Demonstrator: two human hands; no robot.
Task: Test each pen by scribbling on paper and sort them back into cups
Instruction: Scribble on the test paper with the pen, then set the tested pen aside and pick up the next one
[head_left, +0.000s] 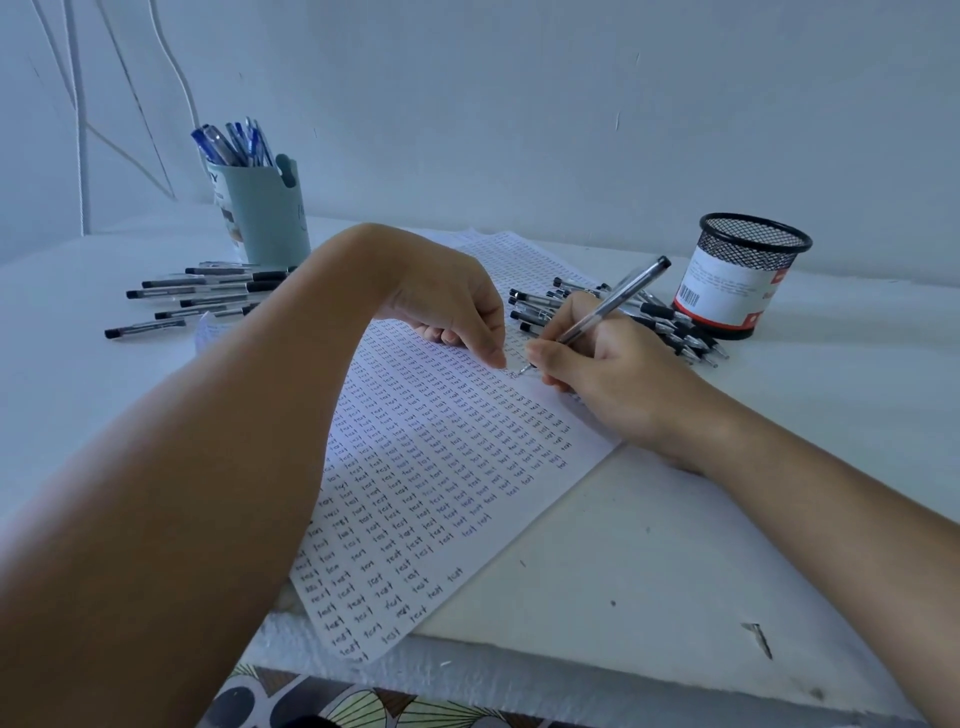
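Note:
A sheet of paper (447, 483) covered in rows of the handwritten word "test" lies across the white table (649, 561). My right hand (597, 364) grips a clear pen (613, 306) with a black end, its tip touching the paper near the sheet's right edge. My left hand (452, 306) hovers just left of the tip with curled fingers, one fingertip pressing the paper. A pale green cup (270, 213) at the back left holds several blue pens. A black mesh cup (743, 275) stands at the back right; I cannot see inside it.
Several black-capped pens (197, 296) lie loose in front of the green cup. Another pile of pens (665, 322) lies between my right hand and the mesh cup. The wall stands close behind the table. A patterned surface shows below the table's front edge.

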